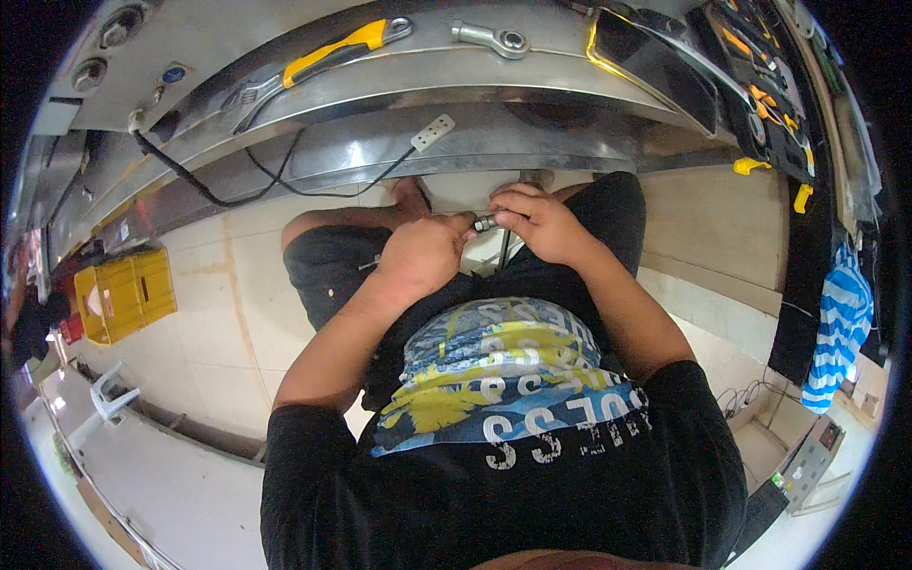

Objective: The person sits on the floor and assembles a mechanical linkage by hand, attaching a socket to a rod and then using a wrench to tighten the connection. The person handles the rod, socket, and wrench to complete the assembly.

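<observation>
My left hand (419,253) and my right hand (541,224) come together above my lap. Between them is a small metal fitting (485,224), silvery and apparently threaded, with its ends hidden in my fingers. My left fingers wrap round one side of it, and my right thumb and fingers pinch the other. A thin metal rod end (370,262) shows beside my left hand; whether it belongs to the fitting I cannot tell. Below my right fingers a dark narrow bar (503,249) is partly visible.
Ahead, a metal bench (418,66) carries a yellow-handled adjustable wrench (332,52), a steel rod-end joint (490,38) and a dark tablet-like panel (655,71). A white socket block (432,134) hangs there. Tools (760,95) fill the right; a yellow crate (128,294) stands left.
</observation>
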Tool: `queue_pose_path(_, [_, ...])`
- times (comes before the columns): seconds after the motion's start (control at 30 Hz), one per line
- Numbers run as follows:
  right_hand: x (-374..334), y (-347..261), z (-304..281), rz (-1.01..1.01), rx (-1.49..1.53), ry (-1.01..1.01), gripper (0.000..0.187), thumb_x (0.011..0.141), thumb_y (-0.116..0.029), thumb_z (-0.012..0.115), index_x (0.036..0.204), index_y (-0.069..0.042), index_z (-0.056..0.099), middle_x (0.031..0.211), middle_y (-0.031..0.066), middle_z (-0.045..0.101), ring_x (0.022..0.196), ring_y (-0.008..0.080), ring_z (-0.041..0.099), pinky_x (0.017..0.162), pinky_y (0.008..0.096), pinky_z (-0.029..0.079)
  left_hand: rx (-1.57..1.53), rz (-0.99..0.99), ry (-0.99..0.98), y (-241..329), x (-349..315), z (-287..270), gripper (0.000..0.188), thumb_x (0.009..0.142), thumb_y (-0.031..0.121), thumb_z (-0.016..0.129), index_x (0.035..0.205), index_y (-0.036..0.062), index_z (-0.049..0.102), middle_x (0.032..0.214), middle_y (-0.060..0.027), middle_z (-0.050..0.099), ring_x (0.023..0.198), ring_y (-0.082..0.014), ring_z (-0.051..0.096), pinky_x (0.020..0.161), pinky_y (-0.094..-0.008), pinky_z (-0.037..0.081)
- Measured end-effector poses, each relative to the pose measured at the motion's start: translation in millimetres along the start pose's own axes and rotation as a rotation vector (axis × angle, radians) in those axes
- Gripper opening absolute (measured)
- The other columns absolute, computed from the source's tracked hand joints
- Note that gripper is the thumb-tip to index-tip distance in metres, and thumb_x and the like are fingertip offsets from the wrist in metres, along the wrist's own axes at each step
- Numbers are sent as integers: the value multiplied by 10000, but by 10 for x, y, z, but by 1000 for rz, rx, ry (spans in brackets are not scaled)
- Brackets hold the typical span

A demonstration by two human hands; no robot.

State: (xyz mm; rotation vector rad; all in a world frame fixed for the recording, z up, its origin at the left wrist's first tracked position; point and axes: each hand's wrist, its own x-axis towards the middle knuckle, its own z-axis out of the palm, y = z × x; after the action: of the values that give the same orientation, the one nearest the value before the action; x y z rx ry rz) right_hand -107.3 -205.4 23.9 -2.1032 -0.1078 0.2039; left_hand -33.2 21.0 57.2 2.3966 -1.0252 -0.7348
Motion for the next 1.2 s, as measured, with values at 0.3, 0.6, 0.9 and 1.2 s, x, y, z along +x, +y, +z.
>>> queue_pose_path(0.3, [-115, 129, 73, -38, 78, -67, 177, 985, -171, 590, 1062, -20, 640, 1080, 139, 623, 1065, 325, 601, 948, 393, 474, -251, -53, -442, -368, -147, -136, 312, 996, 320, 572, 1096, 39, 665, 896, -204, 702, 833, -381, 694, 760, -464, 531])
queue_pose_path(0.6, [31, 174, 235, 92, 251, -81, 288, 1026, -231, 558, 1228, -25, 565, 1094, 113, 638, 1065, 253, 605, 969, 366, 458, -269, -40, -306, -656, -317, -234, 317, 1009, 316, 552, 1130, 43, 657, 1002, -237, 686, 979, -410, 662, 834, -464, 506])
queue_pose_path(0.9, [263, 325, 676, 479, 1412, -235, 573, 1055, -525, 394, 1418, -85, 453, 1077, 116, 634, 1035, 246, 614, 910, 404, 497, -44, -163, -260, -678, -541, -521, 279, 989, 291, 576, 1055, 36, 669, 854, -229, 684, 836, -427, 670, 775, -488, 508])
queue_pose_path(1.2, [338, 229, 636, 378, 817, -11, 470, 1060, -504, 431, 1356, -152, 529, 1011, -15, 495, 845, 113, 480, 732, 281, 465, -417, -231, -316, -628, -594, -370, 302, 1023, 282, 562, 1030, -14, 621, 692, -144, 600, 624, -218, 590, 629, -395, 486])
